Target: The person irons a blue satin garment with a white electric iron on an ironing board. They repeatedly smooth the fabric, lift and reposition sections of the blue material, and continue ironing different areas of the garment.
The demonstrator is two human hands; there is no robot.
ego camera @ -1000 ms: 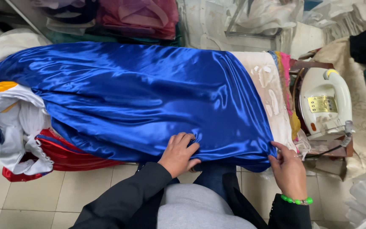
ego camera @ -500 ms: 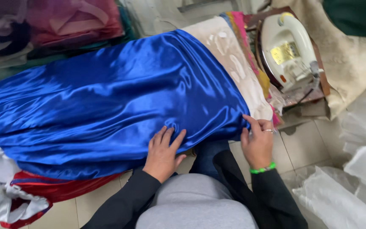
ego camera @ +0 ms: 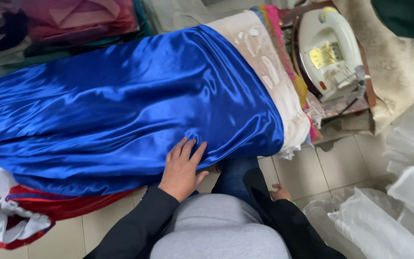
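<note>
A shiny blue satin cloth lies spread over a padded ironing surface covered in pale fabric. My left hand rests flat on the cloth's near edge, fingers spread. My right hand hangs low beside my leg, off the cloth, mostly hidden behind my dark sleeve; its fingers cannot be made out. A white electric iron stands on a wooden stand at the right end of the surface.
Red and white fabric hangs at the lower left. Translucent white plastic bags lie on the tiled floor at the right. Piles of pink and dark cloth sit beyond the board.
My right hand has let go of the cloth's right edge and dropped down by my leg. My left hand stays on the blue cloth. The view has tilted and moved closer.
</note>
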